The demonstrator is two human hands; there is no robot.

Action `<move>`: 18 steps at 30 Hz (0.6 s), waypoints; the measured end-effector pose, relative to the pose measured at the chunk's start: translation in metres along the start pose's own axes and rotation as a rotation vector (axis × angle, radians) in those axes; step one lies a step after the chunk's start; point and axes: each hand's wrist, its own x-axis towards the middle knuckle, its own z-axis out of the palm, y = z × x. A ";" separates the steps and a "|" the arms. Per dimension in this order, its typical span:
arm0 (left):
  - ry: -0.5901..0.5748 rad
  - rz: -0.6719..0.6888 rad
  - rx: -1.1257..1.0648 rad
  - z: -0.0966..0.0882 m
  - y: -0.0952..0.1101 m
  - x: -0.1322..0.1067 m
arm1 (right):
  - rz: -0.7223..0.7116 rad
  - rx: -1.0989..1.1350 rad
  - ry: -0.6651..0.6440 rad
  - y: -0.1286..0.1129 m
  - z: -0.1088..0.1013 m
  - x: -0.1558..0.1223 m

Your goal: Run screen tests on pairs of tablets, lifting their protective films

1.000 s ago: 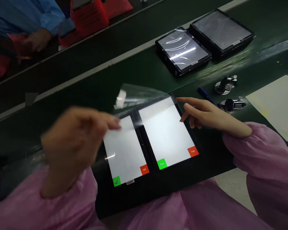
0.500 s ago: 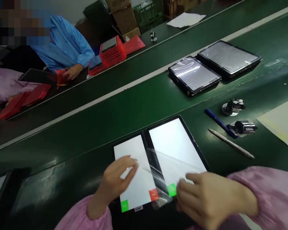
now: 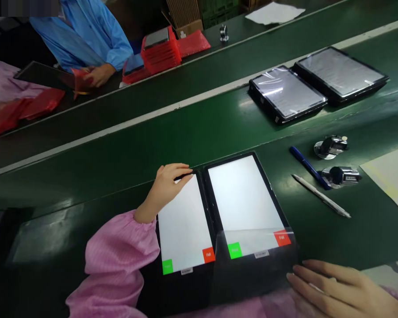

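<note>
Two tablets lie side by side on the green bench, the left tablet (image 3: 185,221) and the right tablet (image 3: 245,190). Both have white screens with green and red squares at the near corners. My left hand (image 3: 167,185) is at the far edge of the left tablet, fingers stretched out and thumb apart over the screen; no grip on it shows. A clear film (image 3: 252,282) covers the near end of the right tablet and extends towards me. My right hand (image 3: 341,282) is stretched flat with fingers apart, close to the film's right side; contact is unclear.
Right of the tablets lie a blue pen (image 3: 308,167), a white pen (image 3: 321,195) and two chrome stamp-like devices (image 3: 341,176). Stacked tablets (image 3: 288,95) stand farther back. Across the bench, a person in blue (image 3: 86,35) handles a red pouch near stacked red pouches (image 3: 161,51).
My left hand has moved up to the left tablet's far edge. My right hand has moved right and down, fingers now spread. The film, earlier stretched across both tablets, now lies lower over the right one.
</note>
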 end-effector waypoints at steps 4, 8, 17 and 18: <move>0.138 0.032 -0.080 0.001 0.000 -0.007 | 0.002 -0.011 0.009 0.001 -0.002 0.001; 0.132 0.011 -0.100 -0.005 0.008 -0.027 | -0.013 -0.031 0.048 0.001 -0.004 0.004; 0.206 0.162 -0.101 -0.031 0.023 -0.109 | -0.009 -0.084 0.055 0.000 -0.012 0.015; 0.207 0.186 -0.099 -0.033 0.025 -0.122 | -0.003 -0.085 0.058 0.001 -0.013 0.016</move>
